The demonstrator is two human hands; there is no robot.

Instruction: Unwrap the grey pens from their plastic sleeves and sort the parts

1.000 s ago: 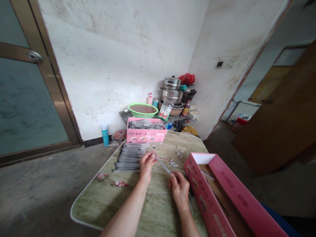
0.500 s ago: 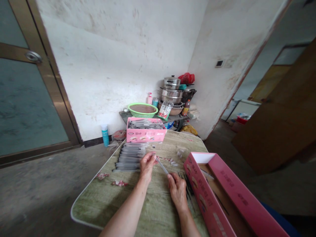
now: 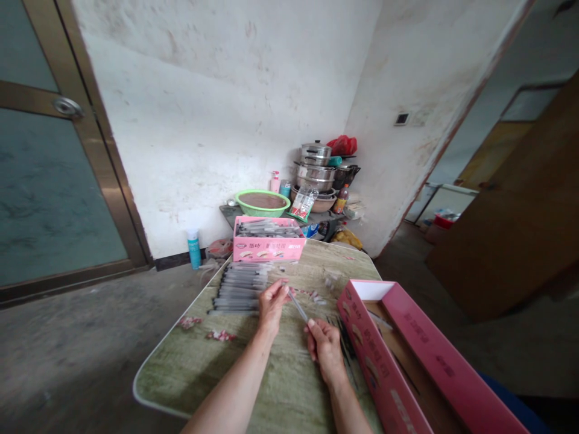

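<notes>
Between my two hands a slim pen [image 3: 298, 308] with a clear, greyish barrel slants over the table. My left hand [image 3: 272, 301] pinches its upper end; the fingertips of my right hand [image 3: 323, 343] close on the lower end. Left of my left hand lies a row of similar pens [image 3: 239, 289], side by side. Thin dark rods, perhaps refills [image 3: 347, 352], lie beside my right hand, partly hidden by it. Behind the row stands a pink box [image 3: 269, 249] filled with pens.
A long open pink box [image 3: 384, 355] with a few thin pieces inside takes up the table's right side. Small clear parts [image 3: 316, 298] lie on the green table [image 3: 181, 374]. Beyond it, a low stand holds a green basin [image 3: 262, 211] and stacked pots [image 3: 315, 166].
Both hands keep their hold on the pen and have barely moved. The view has shifted slightly, so the whole scene sits a little lower and to the right.
</notes>
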